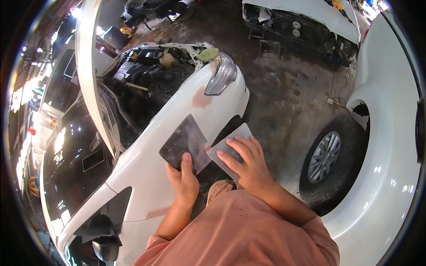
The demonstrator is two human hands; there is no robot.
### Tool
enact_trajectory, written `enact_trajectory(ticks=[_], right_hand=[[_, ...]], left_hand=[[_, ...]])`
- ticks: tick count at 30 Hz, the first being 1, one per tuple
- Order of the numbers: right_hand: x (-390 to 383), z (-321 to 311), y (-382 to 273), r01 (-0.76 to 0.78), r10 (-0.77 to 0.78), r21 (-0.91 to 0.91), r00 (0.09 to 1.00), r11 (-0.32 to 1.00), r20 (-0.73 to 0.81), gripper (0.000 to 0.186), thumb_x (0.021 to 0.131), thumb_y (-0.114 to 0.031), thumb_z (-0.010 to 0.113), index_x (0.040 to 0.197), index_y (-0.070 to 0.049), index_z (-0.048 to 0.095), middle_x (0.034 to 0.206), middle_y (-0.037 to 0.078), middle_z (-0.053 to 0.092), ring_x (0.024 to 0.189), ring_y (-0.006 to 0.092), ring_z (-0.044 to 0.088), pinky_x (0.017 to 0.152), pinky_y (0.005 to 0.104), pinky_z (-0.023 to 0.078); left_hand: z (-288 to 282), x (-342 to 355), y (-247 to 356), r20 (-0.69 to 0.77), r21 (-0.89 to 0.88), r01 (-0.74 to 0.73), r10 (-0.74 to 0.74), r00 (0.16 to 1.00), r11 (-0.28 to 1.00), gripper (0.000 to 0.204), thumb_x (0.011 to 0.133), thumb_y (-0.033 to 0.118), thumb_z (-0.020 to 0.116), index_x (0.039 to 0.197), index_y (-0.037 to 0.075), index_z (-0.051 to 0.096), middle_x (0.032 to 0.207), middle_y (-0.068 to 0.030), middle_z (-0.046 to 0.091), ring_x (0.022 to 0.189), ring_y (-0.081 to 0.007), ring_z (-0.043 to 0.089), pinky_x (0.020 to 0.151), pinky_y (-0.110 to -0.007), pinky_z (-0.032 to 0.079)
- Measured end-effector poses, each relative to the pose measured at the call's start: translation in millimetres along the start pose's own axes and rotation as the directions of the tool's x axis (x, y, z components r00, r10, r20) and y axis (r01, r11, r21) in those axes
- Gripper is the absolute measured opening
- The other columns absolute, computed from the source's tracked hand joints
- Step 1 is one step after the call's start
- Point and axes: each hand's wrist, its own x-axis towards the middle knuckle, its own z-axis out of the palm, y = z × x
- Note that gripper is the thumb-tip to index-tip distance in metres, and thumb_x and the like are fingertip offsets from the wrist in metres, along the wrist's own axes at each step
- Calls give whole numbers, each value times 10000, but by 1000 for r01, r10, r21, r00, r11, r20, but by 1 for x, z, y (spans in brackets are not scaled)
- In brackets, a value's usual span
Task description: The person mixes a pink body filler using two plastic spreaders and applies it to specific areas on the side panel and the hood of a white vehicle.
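My left hand [183,178] grips a dark, flat, four-cornered plate [179,137] by its lower edge, thumb on top. A dull pinkish-grey film covers the plate's right part. In my right hand [248,162] is a thin light-grey flat sheet [226,144], fingers spread over its face. Its left corner is at or very near the plate's right edge; whether they touch I cannot tell. Both are over the white front fender [146,173] of a car, which bears a pinkish-brown patch [202,97] below the headlight [222,74] and another patch [157,212] lower down.
The car's raised hood [88,66] stands at the left, above the exposed engine bay [151,75]. On my right is another white car body [390,133] with a wheel [326,155]. A white vehicle with an opened front [297,33] is beyond the stained floor [284,97].
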Motion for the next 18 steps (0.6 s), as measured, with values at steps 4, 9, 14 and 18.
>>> enact_trajectory(ticks=[4,9,14,18], right_hand=[[-1,35,20,18,-36,96,981,995,189,484,912,-220,580,1396,-203,602,1383,138,521,1289,335,500,1113,591,333],[-18,82,58,-632,708,768,589,103,390,503,966,-78,618,1457,-105,516,1430,100,541,1337,295,512,1134,460,393],[-38,128,102,-28,788,859,383,-511,482,577,1033,-150,596,1550,-79,350,1509,123,466,1380,300,482,1155,491,401],[-35,160,115,47,754,802,379,-595,537,689,1039,-363,583,1582,-74,272,1571,141,387,1427,349,428,1169,585,372]], left_hand=[[-7,29,-17,-20,102,-37,39,999,994,354,1045,97,574,1375,-4,494,1320,-81,589,1172,-175,564,1030,-330,447],[-39,143,-30,-98,-15,-173,171,980,985,459,1019,111,613,1428,9,433,1355,-128,577,1185,-234,587,1048,-395,475],[-46,255,-80,-23,-59,138,-140,990,989,495,1028,220,617,1464,81,427,1325,-77,577,1208,-230,584,1019,-415,504],[-46,296,-126,33,-90,272,-270,962,958,473,1012,265,646,1417,83,484,1295,-83,614,1153,-244,640,975,-431,548]])
